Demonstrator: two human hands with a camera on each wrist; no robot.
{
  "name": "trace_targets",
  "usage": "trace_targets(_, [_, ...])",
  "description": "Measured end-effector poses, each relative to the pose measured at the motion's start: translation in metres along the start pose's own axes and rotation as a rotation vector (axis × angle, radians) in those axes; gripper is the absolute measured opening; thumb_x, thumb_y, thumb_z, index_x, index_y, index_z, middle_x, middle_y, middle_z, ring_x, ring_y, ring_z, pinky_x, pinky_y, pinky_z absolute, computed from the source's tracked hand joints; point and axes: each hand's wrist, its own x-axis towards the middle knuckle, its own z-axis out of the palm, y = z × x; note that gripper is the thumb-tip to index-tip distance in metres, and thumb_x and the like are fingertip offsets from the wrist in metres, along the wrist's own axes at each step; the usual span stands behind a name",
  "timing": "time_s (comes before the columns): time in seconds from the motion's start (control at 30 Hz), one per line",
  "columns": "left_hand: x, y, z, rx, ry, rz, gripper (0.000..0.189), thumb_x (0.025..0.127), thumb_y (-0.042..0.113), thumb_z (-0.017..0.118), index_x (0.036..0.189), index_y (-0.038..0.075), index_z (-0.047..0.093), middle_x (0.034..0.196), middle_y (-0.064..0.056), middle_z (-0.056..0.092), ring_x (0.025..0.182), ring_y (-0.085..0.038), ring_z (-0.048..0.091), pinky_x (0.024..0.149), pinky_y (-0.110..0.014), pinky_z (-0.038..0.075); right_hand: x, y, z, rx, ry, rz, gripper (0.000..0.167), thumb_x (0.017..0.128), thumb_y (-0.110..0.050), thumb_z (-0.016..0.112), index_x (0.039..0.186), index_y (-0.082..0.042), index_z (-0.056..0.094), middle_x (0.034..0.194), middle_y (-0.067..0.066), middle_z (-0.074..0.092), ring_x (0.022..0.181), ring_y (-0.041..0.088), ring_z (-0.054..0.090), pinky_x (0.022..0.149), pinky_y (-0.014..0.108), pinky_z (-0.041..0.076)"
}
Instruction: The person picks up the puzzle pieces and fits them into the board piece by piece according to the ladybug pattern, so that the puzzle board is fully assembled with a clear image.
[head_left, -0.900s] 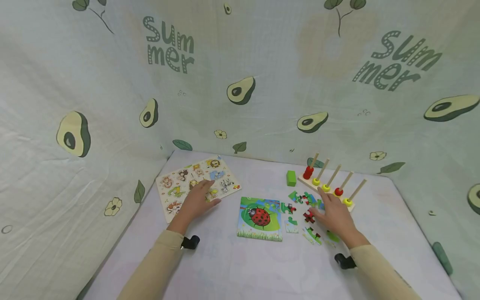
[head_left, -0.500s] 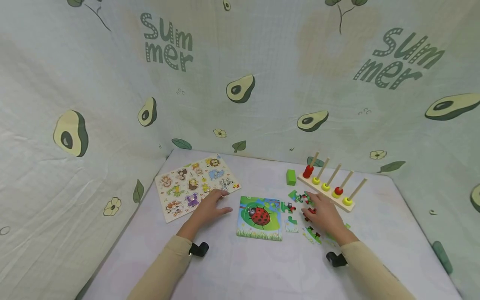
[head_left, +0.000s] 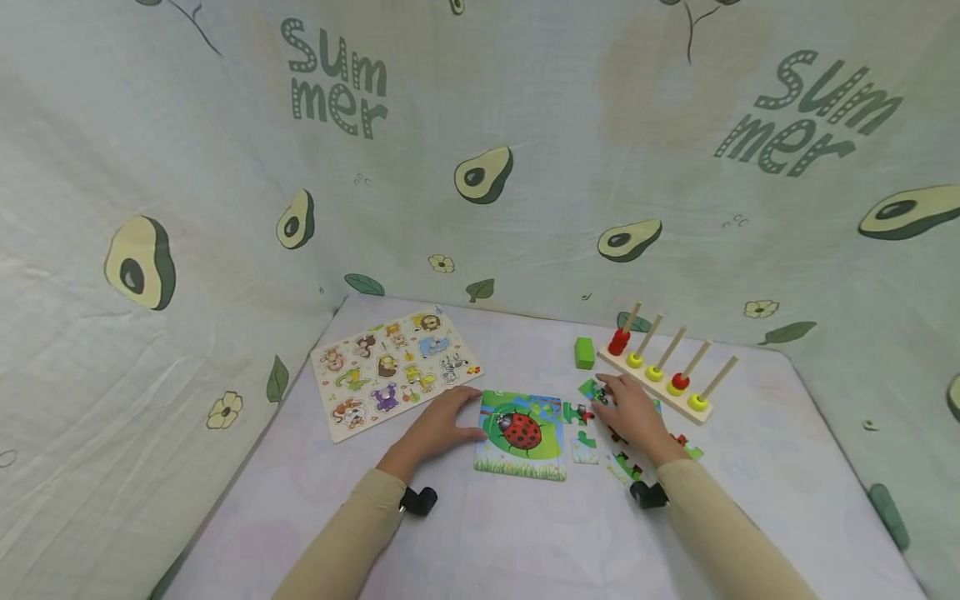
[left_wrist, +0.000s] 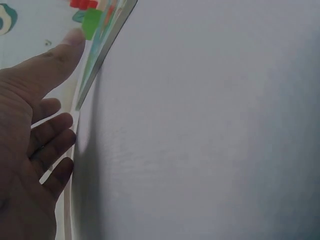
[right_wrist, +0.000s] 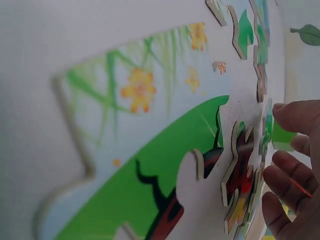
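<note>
From head, holds left hand (head_left: 441, 425) relaxed by the left edge of ladybug board (head_left: 520, 434) (contact unclear), right hand (head_left: 628, 414) loose, ungripping, over puzzle pieces (head_left: 585, 451) right of board. From left wrist, shows thumb (left_wrist: 60, 57) near board. From right wrist, shows fingers (right_wrist: 282, 181) slightly bent.

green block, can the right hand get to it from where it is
Probably yes: the green block stands just beyond the right hand, and in the head view only flat puzzle pieces lie near the path. The bead rack sits to the side, seemingly out of the way.
</note>
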Motion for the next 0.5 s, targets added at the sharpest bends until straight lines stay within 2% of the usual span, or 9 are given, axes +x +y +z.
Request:
trace_targets(0.27, [0.002,-0.001,-0.001,0.032,-0.049,0.022,0.09,0.081,0.051,0.081,0.153,0.012,0.045,0.156,-0.005,0.045,0.147,-0.025,0.036,0.123,-0.042,0.028,0.014,-0.001,0.001,-0.024,-0.04,0.0,0.059,0.096,-0.026,0.073,0.146,-0.002,0.052,0.13,0.024,0.056,0.113,0.039,0.056,0.097,0.059,0.049])
trace_targets(0.5, [0.003,0.001,-0.002,0.109,-0.094,0.057,0.088,0.086,0.051,0.077,0.156,0.012,0.042,0.16,-0.005,0.041,0.149,-0.027,0.033,0.124,-0.043,0.026,0.023,0.001,0.0,-0.054,-0.094,0.009,0.054,0.097,-0.024,0.071,0.144,-0.003,0.056,0.132,0.025,0.055,0.116,0.039,0.055,0.101,0.059,0.048])
